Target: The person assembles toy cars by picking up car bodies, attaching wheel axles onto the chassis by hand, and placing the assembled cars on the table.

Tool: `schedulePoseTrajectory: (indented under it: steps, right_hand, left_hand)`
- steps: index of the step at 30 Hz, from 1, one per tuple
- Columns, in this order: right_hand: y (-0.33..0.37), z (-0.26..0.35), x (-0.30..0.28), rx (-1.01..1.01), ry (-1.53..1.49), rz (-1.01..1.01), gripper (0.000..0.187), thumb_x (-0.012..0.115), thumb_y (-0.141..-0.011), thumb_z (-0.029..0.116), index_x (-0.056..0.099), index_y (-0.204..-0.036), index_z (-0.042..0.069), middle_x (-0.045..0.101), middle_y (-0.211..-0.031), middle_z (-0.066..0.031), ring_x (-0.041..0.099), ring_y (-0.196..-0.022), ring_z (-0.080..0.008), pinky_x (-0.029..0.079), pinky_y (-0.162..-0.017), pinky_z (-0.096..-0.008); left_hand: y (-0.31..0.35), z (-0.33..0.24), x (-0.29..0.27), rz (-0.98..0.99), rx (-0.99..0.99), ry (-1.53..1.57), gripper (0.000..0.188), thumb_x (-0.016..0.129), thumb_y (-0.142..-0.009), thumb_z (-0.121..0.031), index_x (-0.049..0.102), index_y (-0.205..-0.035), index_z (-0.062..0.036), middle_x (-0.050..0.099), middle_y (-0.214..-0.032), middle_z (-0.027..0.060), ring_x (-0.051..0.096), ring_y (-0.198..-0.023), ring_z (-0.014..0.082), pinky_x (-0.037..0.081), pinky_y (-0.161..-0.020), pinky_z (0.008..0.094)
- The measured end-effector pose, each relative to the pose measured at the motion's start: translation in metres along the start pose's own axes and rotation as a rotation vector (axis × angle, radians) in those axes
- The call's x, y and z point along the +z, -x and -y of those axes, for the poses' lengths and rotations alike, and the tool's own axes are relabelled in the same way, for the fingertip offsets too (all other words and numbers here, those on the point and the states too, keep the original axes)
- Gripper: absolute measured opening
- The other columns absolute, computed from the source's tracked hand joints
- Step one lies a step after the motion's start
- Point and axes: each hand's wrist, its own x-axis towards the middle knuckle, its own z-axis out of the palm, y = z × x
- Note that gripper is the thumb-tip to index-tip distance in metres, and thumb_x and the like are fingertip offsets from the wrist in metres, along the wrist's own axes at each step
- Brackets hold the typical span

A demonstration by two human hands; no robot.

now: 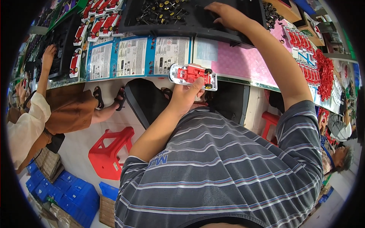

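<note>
My left hand [185, 96] grips a toy car [193, 76] underside up, in front of the table's near edge. The car has a white body and a red chassis; black wheels sit at its right end, and none show at the left end. My right hand [228, 16] is over the right part of a black tray [190, 30], its fingers apart and nothing visible in them. Small black wheel-and-axle sets [163, 10], some with yellow hubs, lie heaped in the tray's left part.
Red-and-white toy cars [102, 26] stand in rows left of the tray. Red chassis parts [304, 41] are lined up at right, near a red heap [325, 72]. Printed sheets [131, 57] cover the tabletop. A co-worker's hand [49, 53] reaches into another tray. A red stool [110, 152] stands on the floor.
</note>
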Motion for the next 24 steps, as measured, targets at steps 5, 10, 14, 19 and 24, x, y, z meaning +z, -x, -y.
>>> schedulePoseTrajectory:
  steps: [5,10,14,19,24]
  right_hand:
    - [0.049,0.077,-0.017,0.124,-0.199,-0.481,0.045,0.084,-0.073,0.012,0.064,-0.112,0.004,0.065,-0.109,-0.0113,0.065,-0.092,-0.0241,0.053,-0.081,-0.0337]
    - [0.105,0.168,0.016,0.102,-0.633,-0.447,0.052,0.084,-0.066,0.018,0.062,-0.109,-0.003,0.064,-0.097,-0.0128,0.063,-0.086,-0.0226,0.051,-0.08,-0.0327]
    - [0.108,0.18,0.017,0.211,-0.68,-0.462,0.05,0.08,-0.067,0.018,0.062,-0.108,-0.004,0.064,-0.093,-0.0129,0.062,-0.084,-0.0223,0.051,-0.079,-0.0326]
    - [0.113,0.184,0.013,0.23,-0.67,-0.374,0.047,0.078,-0.07,0.017,0.063,-0.109,-0.003,0.063,-0.09,-0.0126,0.058,-0.078,-0.0205,0.05,-0.073,-0.0329]
    - [0.115,0.193,0.007,0.228,-0.612,-0.304,0.049,0.08,-0.07,0.02,0.063,-0.11,-0.004,0.063,-0.092,-0.0131,0.058,-0.077,-0.0209,0.05,-0.071,-0.0321]
  left_hand:
    - [0.001,-0.004,-0.009,0.003,0.012,-0.022,0.036,0.071,-0.095,-0.025,0.054,-0.121,-0.0064,0.06,-0.093,-0.0003,0.052,-0.073,0.0065,0.043,-0.063,0.0235]
    - [-0.003,0.002,-0.012,0.082,-0.009,-0.142,0.037,0.071,-0.094,-0.022,0.055,-0.122,-0.0033,0.063,-0.099,0.0008,0.058,-0.084,0.0067,0.047,-0.071,0.0236]
    - [0.002,0.01,-0.007,0.126,0.019,-0.216,0.038,0.07,-0.094,-0.015,0.052,-0.125,-0.0008,0.062,-0.109,0.0045,0.061,-0.097,0.0109,0.051,-0.081,0.0263]
    - [0.012,0.011,-0.002,0.134,-0.023,-0.223,0.04,0.071,-0.093,-0.013,0.051,-0.126,-0.0008,0.061,-0.111,0.0052,0.061,-0.097,0.0111,0.051,-0.081,0.0268]
    - [0.02,0.005,0.001,0.106,0.0,-0.286,0.039,0.071,-0.092,-0.009,0.051,-0.125,-0.0006,0.061,-0.11,0.0051,0.061,-0.095,0.0105,0.052,-0.078,0.0268]
